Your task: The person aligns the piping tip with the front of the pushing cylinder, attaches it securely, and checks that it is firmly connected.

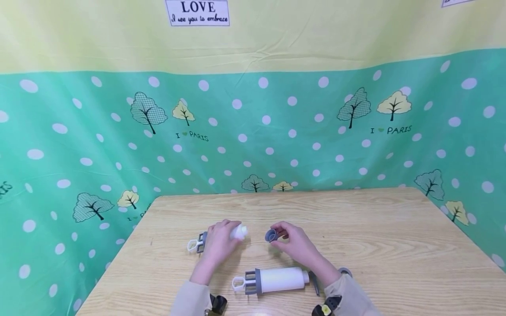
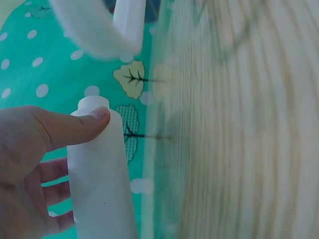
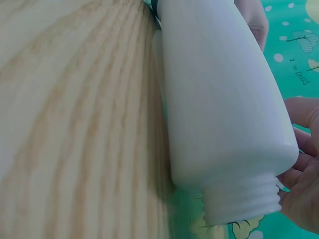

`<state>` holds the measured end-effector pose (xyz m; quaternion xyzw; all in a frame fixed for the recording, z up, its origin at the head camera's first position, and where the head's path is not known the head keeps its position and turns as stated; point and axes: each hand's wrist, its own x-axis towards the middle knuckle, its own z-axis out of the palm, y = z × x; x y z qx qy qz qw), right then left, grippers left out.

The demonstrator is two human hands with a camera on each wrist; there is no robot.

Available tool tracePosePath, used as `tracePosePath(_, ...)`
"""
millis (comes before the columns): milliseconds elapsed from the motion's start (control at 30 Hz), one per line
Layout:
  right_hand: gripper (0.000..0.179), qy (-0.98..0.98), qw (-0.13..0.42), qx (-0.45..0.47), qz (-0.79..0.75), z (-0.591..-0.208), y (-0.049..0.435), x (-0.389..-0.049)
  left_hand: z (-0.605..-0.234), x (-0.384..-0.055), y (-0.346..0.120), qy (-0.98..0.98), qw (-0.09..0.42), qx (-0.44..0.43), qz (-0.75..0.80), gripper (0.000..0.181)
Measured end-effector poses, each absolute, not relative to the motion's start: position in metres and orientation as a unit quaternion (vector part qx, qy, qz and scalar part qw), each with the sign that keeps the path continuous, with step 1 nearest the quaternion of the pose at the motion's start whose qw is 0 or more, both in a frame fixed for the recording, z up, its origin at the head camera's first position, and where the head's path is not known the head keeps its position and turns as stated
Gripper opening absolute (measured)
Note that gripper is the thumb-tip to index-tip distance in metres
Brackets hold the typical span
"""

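My left hand [image 1: 219, 240] grips a white plastic cylinder [image 1: 239, 232] that has a grey collar and white pull handle at its left end. In the left wrist view, my thumb lies near the narrow neck of this cylinder [image 2: 102, 169], with the fingers behind. To the right, my right hand [image 1: 294, 240] pinches a small grey cup-shaped cap [image 1: 271, 235], its hollow side facing left, apart from the cylinder. A second, similar white cylinder [image 1: 282, 279] lies nearer me on the table; the right wrist view shows its threaded neck [image 3: 241, 201]. The cap is hidden there.
On the wooden table [image 1: 387, 228], a dark grey slim piece [image 1: 314, 283] lies beside the second cylinder's neck. Another grey round part [image 1: 345, 271] is partly hidden behind my right forearm. A green and yellow printed curtain [image 1: 253, 114] hangs behind the table.
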<state>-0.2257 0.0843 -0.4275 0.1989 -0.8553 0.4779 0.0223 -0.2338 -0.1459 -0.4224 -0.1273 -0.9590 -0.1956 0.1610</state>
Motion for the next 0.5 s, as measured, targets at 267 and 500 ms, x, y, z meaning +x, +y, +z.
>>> tracePosePath(267,0.039,-0.859,0.03,0.191,0.474,-0.426,0.084,-0.227,-0.417,-0.231,-0.135,-0.954,0.172,-0.142,-0.198,0.049)
tracePosePath(500,0.038,-0.858,0.045,0.193,0.474,-0.425,0.083,-0.23,-0.408,-0.225,-0.125,-0.949,0.184,-0.168,-0.195,0.05)
